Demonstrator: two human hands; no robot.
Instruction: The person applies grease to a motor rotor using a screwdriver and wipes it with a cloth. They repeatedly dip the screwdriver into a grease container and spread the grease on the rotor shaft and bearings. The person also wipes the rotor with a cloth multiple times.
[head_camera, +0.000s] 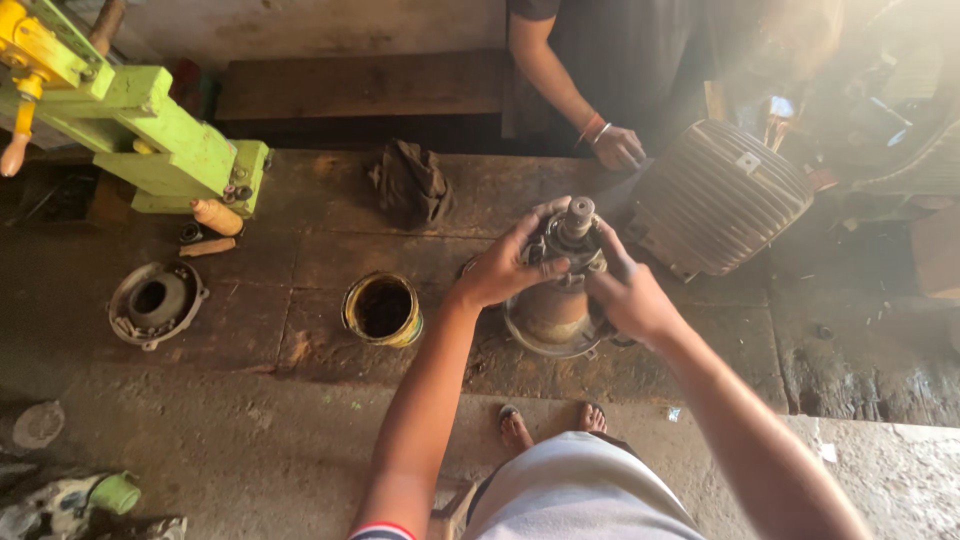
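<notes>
Greasy metal fills both palms: the left hand (503, 268) wraps around the upper part of a motor rotor assembly (560, 290), and the right hand (628, 296) clamps the other side, seemingly to keep it upright on the workbench (300, 400). Its shaft points up, rusty-brown drum below, round end plate at the base. Beyond sit a yellow-rimmed can (383, 309), a ribbed motor housing (718, 198) and a co-worker's hand (618, 147).

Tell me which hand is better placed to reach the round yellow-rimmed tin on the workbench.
Left, probably. The left hand grips the upright rusty motor rotor with its steel shaft on the side facing the round yellow-rimmed tin. The right hand holds the rotor's far side, so it would have to cross over.
</notes>
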